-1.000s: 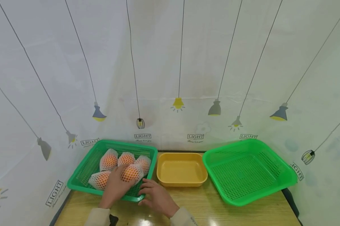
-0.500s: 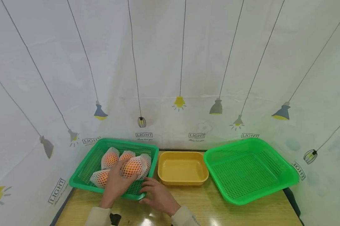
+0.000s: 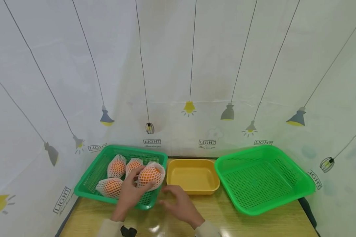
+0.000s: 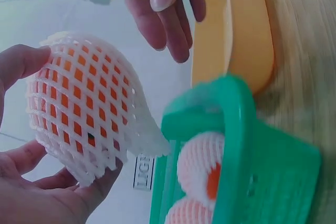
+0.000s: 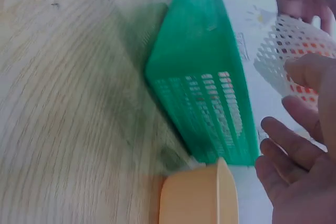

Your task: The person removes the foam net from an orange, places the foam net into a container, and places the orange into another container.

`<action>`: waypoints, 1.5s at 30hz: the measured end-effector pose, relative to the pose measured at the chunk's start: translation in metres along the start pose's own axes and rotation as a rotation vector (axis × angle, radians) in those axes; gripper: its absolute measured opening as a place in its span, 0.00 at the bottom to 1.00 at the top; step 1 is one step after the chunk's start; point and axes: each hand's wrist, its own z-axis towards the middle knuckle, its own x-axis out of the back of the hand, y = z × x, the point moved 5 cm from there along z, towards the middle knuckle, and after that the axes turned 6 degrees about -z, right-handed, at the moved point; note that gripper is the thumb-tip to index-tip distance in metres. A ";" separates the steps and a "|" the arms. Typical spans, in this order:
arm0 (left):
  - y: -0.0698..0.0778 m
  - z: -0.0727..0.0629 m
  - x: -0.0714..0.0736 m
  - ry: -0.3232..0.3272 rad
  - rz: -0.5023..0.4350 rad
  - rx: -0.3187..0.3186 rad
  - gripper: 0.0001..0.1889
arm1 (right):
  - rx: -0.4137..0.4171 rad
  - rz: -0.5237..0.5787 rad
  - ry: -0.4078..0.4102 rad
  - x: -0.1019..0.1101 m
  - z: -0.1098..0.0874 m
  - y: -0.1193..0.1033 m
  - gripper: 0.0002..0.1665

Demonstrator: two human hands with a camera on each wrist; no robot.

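My left hand (image 3: 130, 191) grips an orange (image 3: 150, 177) wrapped in a white foam net, raised over the right side of the dark green basket (image 3: 84, 180). In the left wrist view, thumb and fingers go round the netted orange (image 4: 79, 103), and the net's loose end points toward the basket. Several more netted oranges (image 3: 116, 167) lie in that basket. My right hand (image 3: 182, 204) is just right of the basket's near corner, fingers spread and holding nothing. In the right wrist view the right hand (image 5: 304, 177) has its fingers loosely bent close to the held orange.
A shallow yellow tray (image 3: 192, 191) stands right of the dark green basket. Farther right is a wide bright green basket (image 3: 254, 184) with a perforated bottom. All rest on a wooden table (image 3: 213, 210) before a lamp-patterned sheet (image 3: 172, 65).
My left hand has lifted the netted orange and carried it to the right, toward the basket's right rim. My right hand has moved right, off the basket's near corner, and its fingers have spread.
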 end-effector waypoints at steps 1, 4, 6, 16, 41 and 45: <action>0.001 -0.001 -0.004 -0.006 -0.033 0.008 0.37 | -0.037 0.011 -0.002 0.004 -0.002 0.004 0.24; 0.003 -0.005 -0.016 -0.032 -0.131 0.019 0.35 | -0.146 0.065 -0.004 0.015 -0.009 0.014 0.30; 0.003 -0.010 -0.026 -0.050 -0.201 0.024 0.34 | -0.202 0.120 -0.002 0.023 -0.014 0.020 0.32; -0.014 -0.044 -0.084 -0.137 -0.411 0.109 0.33 | -0.259 0.348 0.039 0.054 -0.044 0.039 0.32; -0.085 -0.075 -0.157 -0.402 -0.713 0.243 0.36 | -0.420 0.419 0.181 0.037 -0.090 0.087 0.21; -0.091 -0.076 -0.160 -0.442 -0.698 0.226 0.38 | -0.421 0.430 0.271 0.036 -0.094 0.085 0.16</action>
